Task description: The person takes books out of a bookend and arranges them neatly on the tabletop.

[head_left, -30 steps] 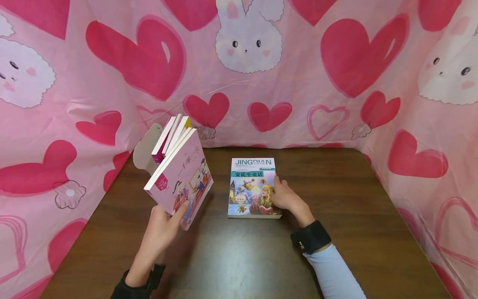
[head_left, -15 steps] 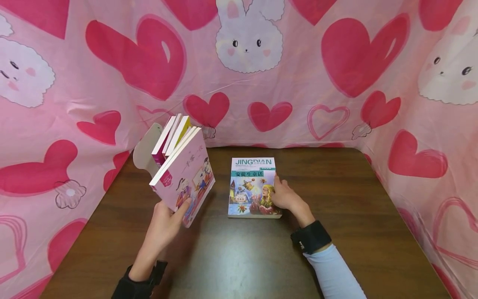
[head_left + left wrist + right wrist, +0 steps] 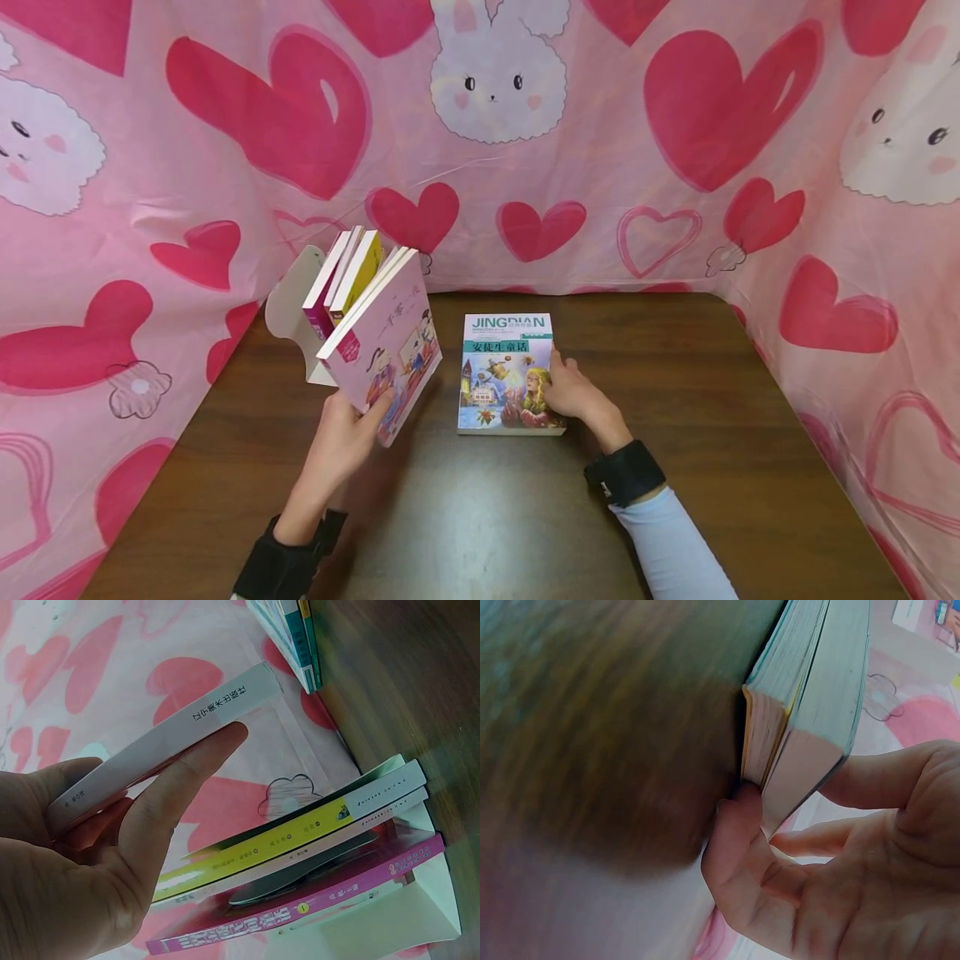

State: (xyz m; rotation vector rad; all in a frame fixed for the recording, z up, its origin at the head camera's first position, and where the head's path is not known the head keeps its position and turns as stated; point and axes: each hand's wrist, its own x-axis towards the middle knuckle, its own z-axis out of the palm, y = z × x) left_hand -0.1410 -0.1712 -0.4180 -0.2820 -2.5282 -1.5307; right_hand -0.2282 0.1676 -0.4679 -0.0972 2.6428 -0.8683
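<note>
My left hand [image 3: 341, 450] grips a pink picture book [image 3: 401, 346] by its lower part, thumb on the front cover. The left wrist view shows its pale spine [image 3: 172, 739] held between thumb and fingers. Just beyond it stands a cream bookend [image 3: 288, 304] with upright books, among them a yellow-spined book [image 3: 300, 832] and a magenta-spined book [image 3: 300, 904]. My right hand [image 3: 581, 396] holds the right edge of a fairy-tale book [image 3: 510, 375] in mid-table. In the right wrist view, a second book [image 3: 765, 731] lies under it, with the fingers curled at their edges.
The dark wooden table [image 3: 480, 517] spreads under both hands. A pink curtain [image 3: 615, 125] with hearts and rabbits hangs along its back and both sides. A black band [image 3: 626, 475] wraps the right wrist above a light blue sleeve [image 3: 675, 546].
My left hand has carried the pink book a little right and farther away, over the front of the bookend. The right hand and the fairy-tale book stay where they were.
</note>
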